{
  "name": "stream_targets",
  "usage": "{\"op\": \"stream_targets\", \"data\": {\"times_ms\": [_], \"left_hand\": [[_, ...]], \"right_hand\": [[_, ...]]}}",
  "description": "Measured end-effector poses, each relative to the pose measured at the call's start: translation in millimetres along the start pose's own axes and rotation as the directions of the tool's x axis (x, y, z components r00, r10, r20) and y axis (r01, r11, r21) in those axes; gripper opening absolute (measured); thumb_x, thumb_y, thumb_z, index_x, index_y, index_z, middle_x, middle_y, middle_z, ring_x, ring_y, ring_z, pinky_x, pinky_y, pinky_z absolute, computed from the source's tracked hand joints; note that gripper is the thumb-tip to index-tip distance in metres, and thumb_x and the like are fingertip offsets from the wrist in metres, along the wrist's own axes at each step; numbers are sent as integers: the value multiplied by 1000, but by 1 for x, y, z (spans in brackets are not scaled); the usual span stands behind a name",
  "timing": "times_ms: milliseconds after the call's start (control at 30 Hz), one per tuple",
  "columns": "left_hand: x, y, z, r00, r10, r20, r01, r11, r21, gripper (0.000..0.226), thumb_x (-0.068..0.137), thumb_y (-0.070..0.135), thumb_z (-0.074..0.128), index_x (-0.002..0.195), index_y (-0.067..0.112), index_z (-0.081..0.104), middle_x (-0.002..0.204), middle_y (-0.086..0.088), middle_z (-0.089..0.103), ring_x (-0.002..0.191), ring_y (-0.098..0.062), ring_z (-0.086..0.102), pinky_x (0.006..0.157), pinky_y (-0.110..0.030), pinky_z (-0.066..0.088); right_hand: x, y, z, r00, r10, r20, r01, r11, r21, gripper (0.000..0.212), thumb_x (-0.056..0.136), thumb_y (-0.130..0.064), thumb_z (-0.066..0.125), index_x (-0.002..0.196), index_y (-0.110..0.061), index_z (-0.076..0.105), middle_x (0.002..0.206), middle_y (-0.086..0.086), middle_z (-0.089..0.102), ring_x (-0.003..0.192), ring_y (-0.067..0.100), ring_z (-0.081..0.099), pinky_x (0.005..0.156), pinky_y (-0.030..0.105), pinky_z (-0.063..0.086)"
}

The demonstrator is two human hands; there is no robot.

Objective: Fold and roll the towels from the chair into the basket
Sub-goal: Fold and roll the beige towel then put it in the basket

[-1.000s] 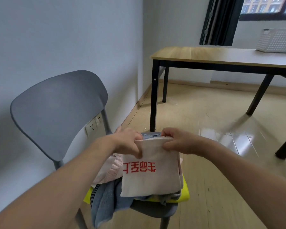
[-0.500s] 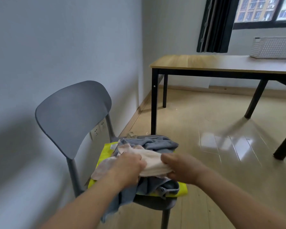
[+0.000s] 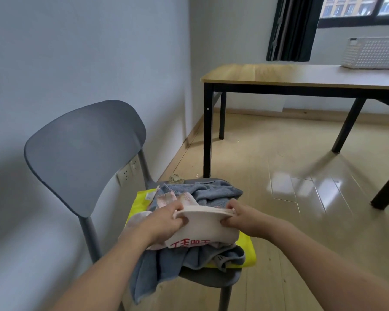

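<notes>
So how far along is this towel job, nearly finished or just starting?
Just starting, by the look of it. Done: nothing visibly. The basket sits far off on the table, and no towel shows in it from here. In hand: the left hand and right hand pinch a folded white towel over the chair. Left: rolling it, carrying it over, then the blue towel and pink towel heaped on the seat.

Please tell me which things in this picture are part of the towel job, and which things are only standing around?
Part of the job:
- white towel with red print, held by left hand and right hand
- blue-grey towel, pink towel, yellow cloth
- grey chair
- white basket

Only standing around:
- wooden table
- dark curtain
- wall sockets
</notes>
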State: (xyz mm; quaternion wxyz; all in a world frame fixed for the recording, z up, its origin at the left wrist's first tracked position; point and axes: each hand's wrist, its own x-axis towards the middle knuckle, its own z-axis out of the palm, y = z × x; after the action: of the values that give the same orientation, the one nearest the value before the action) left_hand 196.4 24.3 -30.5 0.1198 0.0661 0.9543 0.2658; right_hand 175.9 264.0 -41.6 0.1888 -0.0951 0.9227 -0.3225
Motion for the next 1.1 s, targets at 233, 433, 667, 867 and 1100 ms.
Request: {"op": "stream_targets", "data": {"times_ms": [233, 433, 667, 867, 1100], "left_hand": [[27, -14, 26, 964, -233, -128, 168, 906, -389, 35, 94, 38, 54, 127, 27, 47, 128, -5, 56, 110, -23, 55, 88, -32, 44], [46, -18, 27, 929, -366, -62, 328, 887, -326, 64, 93, 46, 51, 146, 13, 34, 149, -8, 39, 131, -26, 43, 103, -35, 39], [49, -24, 29, 940, -339, -24, 314, 892, -326, 38, 94, 45, 47, 122, 20, 46, 125, -9, 56, 106, -27, 57, 81, -36, 46], [31, -14, 11, 957, -239, -163, 180, 933, -310, 35, 94, 47, 49, 124, 27, 49, 130, -11, 46, 120, -28, 47, 104, -39, 39], [5, 54, -41, 935, -307, -177, 34, 575, -818, 27, 96, 33, 53, 113, 16, 43, 109, -18, 61, 76, -31, 66, 54, -36, 56]], "right_hand": [[31, 3, 7, 997, 72, 28, -75, 990, 116, 33, 81, -38, 55, 102, -12, 57, 96, 3, 59, 92, 22, 56, 81, 41, 51], [52, 3, 2, 970, 197, 145, -218, 964, 149, 18, 92, -28, 54, 98, -11, 56, 90, 10, 57, 80, 24, 55, 71, 36, 50], [53, 5, -1, 981, 163, 102, -162, 987, -17, 30, 88, -42, 57, 107, -19, 51, 108, 3, 54, 96, 21, 54, 77, 35, 49], [21, -11, -22, 993, 87, 79, -104, 962, 252, 22, 90, -34, 62, 107, -23, 54, 115, 6, 58, 107, 25, 55, 94, 41, 45], [-23, -60, -62, 995, 92, -50, -26, 680, 733, 15, 96, -24, 53, 110, -19, 52, 101, 8, 60, 81, 23, 59, 60, 33, 51]]}}
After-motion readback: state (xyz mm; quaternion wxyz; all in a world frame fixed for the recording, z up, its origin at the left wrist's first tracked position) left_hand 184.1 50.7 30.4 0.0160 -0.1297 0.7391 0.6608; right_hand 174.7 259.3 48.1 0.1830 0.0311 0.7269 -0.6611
